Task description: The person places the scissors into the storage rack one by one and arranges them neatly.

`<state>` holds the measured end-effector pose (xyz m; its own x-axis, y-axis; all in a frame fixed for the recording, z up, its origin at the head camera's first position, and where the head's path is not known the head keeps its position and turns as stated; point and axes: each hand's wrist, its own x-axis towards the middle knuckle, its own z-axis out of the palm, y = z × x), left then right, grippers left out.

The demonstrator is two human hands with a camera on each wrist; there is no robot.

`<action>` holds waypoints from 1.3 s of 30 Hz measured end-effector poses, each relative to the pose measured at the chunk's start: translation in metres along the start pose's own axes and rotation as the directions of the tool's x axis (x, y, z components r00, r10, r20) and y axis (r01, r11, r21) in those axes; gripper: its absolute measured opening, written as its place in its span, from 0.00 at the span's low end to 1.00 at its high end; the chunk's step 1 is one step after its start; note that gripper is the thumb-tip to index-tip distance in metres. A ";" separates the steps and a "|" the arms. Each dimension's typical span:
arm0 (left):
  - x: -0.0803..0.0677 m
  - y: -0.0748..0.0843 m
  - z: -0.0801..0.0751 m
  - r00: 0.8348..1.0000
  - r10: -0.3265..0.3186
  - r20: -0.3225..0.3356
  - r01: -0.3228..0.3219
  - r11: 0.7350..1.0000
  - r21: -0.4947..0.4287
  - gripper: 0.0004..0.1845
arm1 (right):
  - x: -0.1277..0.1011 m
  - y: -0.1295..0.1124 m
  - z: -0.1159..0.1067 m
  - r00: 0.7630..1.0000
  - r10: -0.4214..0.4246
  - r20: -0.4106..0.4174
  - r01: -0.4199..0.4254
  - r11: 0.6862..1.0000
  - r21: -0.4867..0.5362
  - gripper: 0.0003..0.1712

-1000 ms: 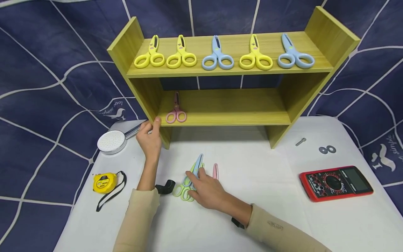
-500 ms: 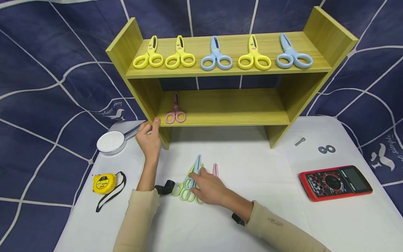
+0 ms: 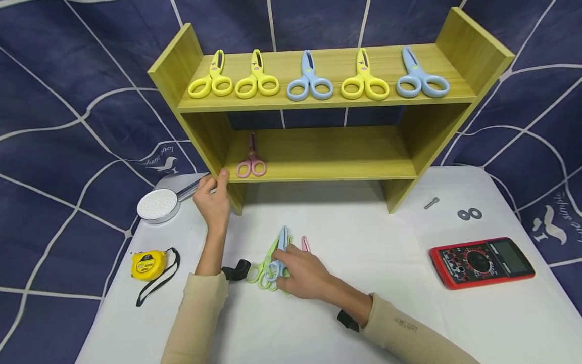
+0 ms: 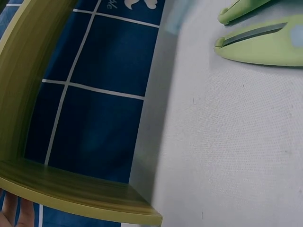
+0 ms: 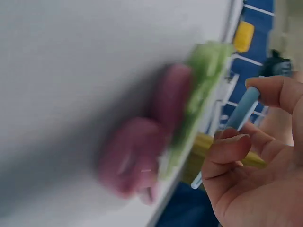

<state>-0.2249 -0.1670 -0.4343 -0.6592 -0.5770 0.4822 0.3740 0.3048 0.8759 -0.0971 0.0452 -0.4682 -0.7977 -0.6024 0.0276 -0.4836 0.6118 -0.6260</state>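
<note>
Behind everything I see a dark blue cloth backdrop (image 3: 68, 126) crossed with white lines, and below it the white table (image 3: 386, 303) on which both of my hands work. The yellow-green wooden shelf unit (image 3: 473, 45) stands at the far side of the table, just beyond my left hand (image 3: 213, 199). That hand grips the front edge of the shelf unit's left upright, thumb on the front and fingers curled round the outer side.

My right hand (image 3: 302, 275) is nearer to me, low on the table, its fingers pinching the blue scissors (image 3: 278, 255) by the handle. The blue scissors lie on top of the green scissors (image 3: 263, 275), touching them, with a pair of pink scissors (image 3: 304, 244) just beyond my knuckles, mostly hidden by the hand. The right wrist view is too blurred to show more than the pinch.

Well to the right of that hand lies a red multimeter (image 3: 482, 262). Left of my left hand sits a white shower head (image 3: 156, 205), and nearer me a yellow tape measure (image 3: 147, 264). Above the left hand, five scissors, yellow and blue, line the top shelf, and another pink pair (image 3: 251, 163) rests on the lower shelf. A small black clip (image 3: 236, 269) lies beside my left sleeve. Far right: a bolt (image 3: 432, 203) and two washers (image 3: 470, 214).
</note>
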 end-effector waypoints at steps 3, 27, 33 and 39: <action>0.000 0.000 -0.002 1.000 -0.004 -0.012 0.004 1.000 -0.012 0.11 | -0.001 -0.010 -0.008 0.996 -0.050 -0.071 0.051 0.999 0.011 0.23; -0.001 -0.005 -0.002 1.000 -0.001 -0.028 0.000 1.000 -0.021 0.10 | 0.044 -0.012 -0.107 0.816 -0.211 -0.539 0.139 0.975 -0.171 0.25; -0.001 -0.005 0.000 1.000 0.001 -0.031 -0.002 1.000 -0.017 0.12 | 0.058 -0.003 -0.109 0.786 -0.222 -0.577 0.072 0.960 -0.271 0.27; 0.000 -0.004 0.001 1.000 0.000 -0.029 -0.001 1.000 -0.017 0.12 | 0.073 0.004 -0.121 0.818 -0.194 -0.542 -0.011 0.936 -0.352 0.29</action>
<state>-0.2272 -0.1673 -0.4382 -0.6396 -0.5988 0.4820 0.3860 0.2920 0.8751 -0.2004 0.0653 -0.3744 -0.7539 -0.3334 0.5661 -0.5703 0.7599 -0.3119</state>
